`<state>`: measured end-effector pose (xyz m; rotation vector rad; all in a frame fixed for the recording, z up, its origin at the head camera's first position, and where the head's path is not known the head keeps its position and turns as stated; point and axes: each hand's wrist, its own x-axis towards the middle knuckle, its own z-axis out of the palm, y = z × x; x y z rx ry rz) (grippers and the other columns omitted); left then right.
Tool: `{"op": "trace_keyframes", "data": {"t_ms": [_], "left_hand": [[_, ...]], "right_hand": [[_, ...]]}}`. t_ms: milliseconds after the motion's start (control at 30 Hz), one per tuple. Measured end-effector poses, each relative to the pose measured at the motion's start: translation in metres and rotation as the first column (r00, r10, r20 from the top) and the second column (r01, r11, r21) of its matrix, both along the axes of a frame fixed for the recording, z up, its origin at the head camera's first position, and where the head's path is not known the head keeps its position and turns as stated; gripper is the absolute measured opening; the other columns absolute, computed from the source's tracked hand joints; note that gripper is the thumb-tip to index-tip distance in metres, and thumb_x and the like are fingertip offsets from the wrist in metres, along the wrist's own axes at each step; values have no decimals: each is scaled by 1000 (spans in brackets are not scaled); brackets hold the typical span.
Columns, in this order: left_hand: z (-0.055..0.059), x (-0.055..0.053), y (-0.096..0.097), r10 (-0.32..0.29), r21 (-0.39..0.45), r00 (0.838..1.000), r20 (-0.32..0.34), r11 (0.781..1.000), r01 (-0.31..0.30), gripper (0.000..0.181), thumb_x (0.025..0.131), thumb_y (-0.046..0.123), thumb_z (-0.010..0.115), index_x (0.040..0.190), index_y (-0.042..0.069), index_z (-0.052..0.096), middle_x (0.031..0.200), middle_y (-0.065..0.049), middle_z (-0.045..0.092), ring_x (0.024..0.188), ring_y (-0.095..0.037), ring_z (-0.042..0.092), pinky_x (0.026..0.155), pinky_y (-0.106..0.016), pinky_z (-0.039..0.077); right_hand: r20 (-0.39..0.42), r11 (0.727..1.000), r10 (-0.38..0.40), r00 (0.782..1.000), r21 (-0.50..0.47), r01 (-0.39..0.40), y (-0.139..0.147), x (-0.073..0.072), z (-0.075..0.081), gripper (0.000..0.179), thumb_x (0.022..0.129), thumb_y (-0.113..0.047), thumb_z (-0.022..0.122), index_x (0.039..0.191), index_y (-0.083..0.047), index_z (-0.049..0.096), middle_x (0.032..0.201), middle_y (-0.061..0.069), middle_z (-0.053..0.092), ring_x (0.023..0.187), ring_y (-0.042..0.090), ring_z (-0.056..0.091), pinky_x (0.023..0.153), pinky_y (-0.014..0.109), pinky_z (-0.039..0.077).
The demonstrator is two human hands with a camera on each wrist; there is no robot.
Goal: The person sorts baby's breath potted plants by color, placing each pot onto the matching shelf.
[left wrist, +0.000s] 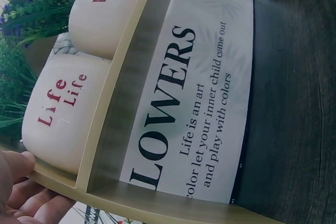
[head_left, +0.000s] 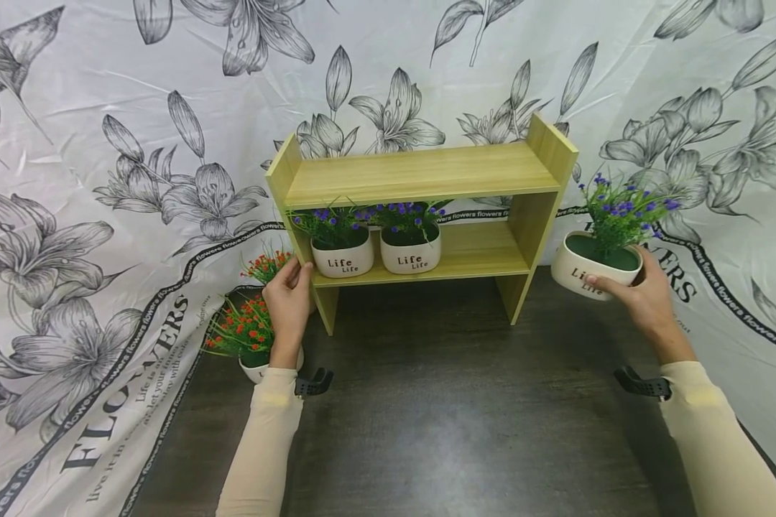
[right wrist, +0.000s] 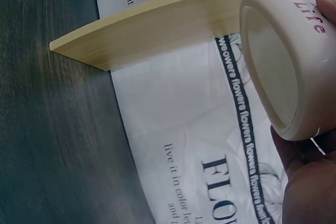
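From my distant place, I saw the pot with purple flowers (head_left: 575, 269) in the air, beside the right end of the shelf (head_left: 420, 169) and near the far right corner of the tabletop (head_left: 427, 402). The right hand (head_left: 649, 305) grasped it firmly at its right end, the thumb on the lettered front and the fingers around the other side. The left hand (head_left: 287, 301) pinched the front edge of the shelf's left side board.

I judged the pot to be stiff and rather light, probably of ceramic or hard plastic; I could not tell which. Its white wall looked smooth, so it could slip, and a knock against a board might chip it. The good hold, in my opinion, was on the wall below the rim, from front and back, because the thin stems seemed soft and could bend or pull out.

On the lower board, toward its left end, stood two similar pots (head_left: 343, 258). Past the shelf's left end were red flowers (head_left: 248, 327) in another white pot (head_left: 252, 372).
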<state>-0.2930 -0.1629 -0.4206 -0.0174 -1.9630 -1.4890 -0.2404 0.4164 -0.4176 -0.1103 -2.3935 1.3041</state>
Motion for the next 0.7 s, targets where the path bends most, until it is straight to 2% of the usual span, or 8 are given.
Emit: {"op": "trace_keyframes", "data": {"t_ms": [167,233,433,533,700], "left_hand": [[1,-1,2,19,0,1000,11,1000,-19,28,104,16,72,128,3,78,124,-20,76,114,-31,77,87,-7,55],[4,1,4,23,1,1000,7,1000,-23,28,104,12,71,129,-1,76,125,-24,75,115,-36,76,84,-1,52],[23,18,14,4,2,1000,-8,1000,-4,27,104,4,69,127,-8,75,123,-29,74,114,-41,74,83,0,51],[20,15,12,4,-2,1000,-14,1000,-4,27,104,5,69,128,-7,74,123,-29,74,114,-41,74,83,0,51],[3,1,4,13,-10,1000,-13,1000,-13,30,105,9,69,131,-3,74,126,-27,73,115,-39,75,87,-5,53]], "right_hand": [[-36,1000,-6,999,9,6,-4,7,7,60,90,-26,86,140,-20,53,107,-25,56,91,-4,56,70,6,46],[-53,1000,-2,999,9,3,-5,10,9,57,89,-23,87,136,-22,55,105,-25,57,89,-4,56,69,6,46],[-79,1000,12,997,-8,-13,-11,17,15,53,87,-18,87,128,-32,56,103,-23,60,86,-4,59,68,7,48],[-95,999,22,995,-22,-24,-15,20,18,53,86,-15,87,126,-35,57,103,-22,62,85,-4,60,69,7,49],[-125,997,58,991,-37,-63,-20,27,24,57,85,-8,86,127,-33,57,105,-22,64,87,-4,62,70,6,51]]}}
